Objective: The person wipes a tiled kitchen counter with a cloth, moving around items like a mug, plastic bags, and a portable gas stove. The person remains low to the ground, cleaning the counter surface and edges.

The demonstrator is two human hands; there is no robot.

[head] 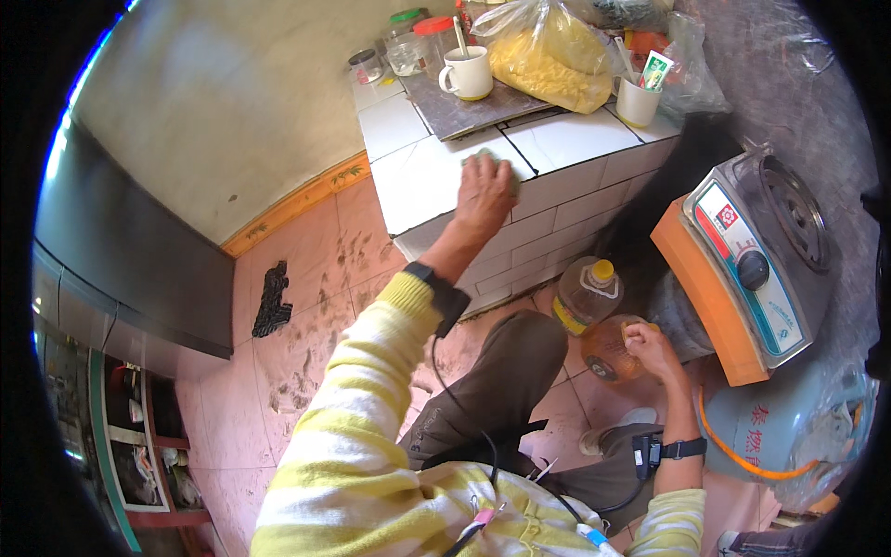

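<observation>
My left hand presses a folded greenish cloth onto the white tiled ledge, close to its front edge. Most of the cloth is hidden under the palm and fingers. Lower down at the right, my right hand has its fingers curled at the top of a round plastic jug of amber liquid on the floor. A bit of yellow, cap or handle, shows by those fingers. Beside it stands a larger clear jug with a yellow cap.
On the ledge are a dark board, a white mug, a bag of yellow food, a cup with a toothpaste tube and lidded jars. An electric stove and a gas cylinder crowd the right.
</observation>
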